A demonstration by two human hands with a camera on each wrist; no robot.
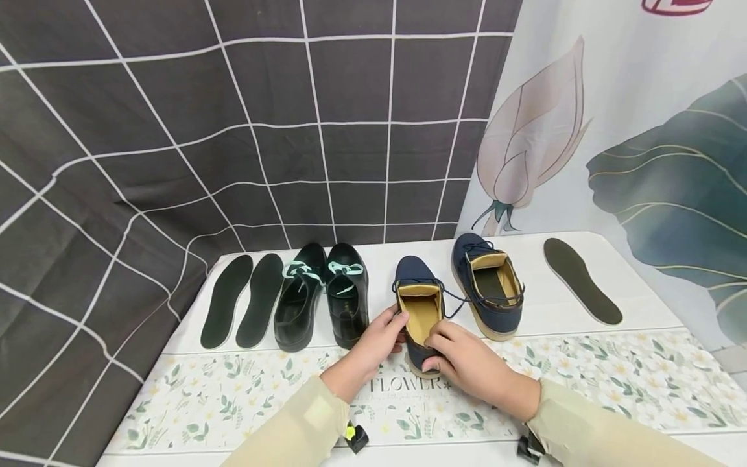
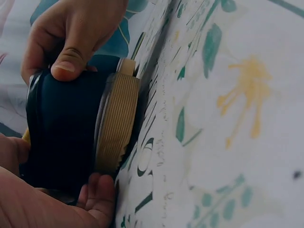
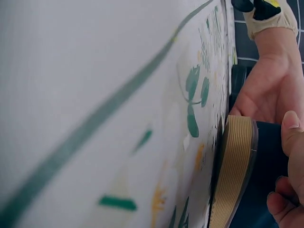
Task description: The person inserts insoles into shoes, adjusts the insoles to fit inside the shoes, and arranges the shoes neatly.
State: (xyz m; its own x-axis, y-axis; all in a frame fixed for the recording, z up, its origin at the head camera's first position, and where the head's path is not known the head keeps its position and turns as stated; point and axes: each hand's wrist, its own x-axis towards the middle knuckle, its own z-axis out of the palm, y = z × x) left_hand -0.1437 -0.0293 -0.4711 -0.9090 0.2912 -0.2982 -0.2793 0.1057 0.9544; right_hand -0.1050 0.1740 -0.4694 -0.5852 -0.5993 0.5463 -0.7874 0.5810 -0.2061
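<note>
I am noting a navy fabric, tan-soled shoe (image 1: 421, 312) over the floral-printed white tabletop (image 1: 233, 402), my left hand (image 1: 373, 340) gripping its side, right hand (image 1: 467, 360) pinching its heel; uneven pulling could be creasing it.

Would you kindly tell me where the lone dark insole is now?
In the head view, the insole lies on the right side of the tabletop, right of the unheld navy boat shoe.

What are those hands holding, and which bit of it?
One blue shoe: the left hand holds its left side near the opening, and the right hand grips its heel.
</note>
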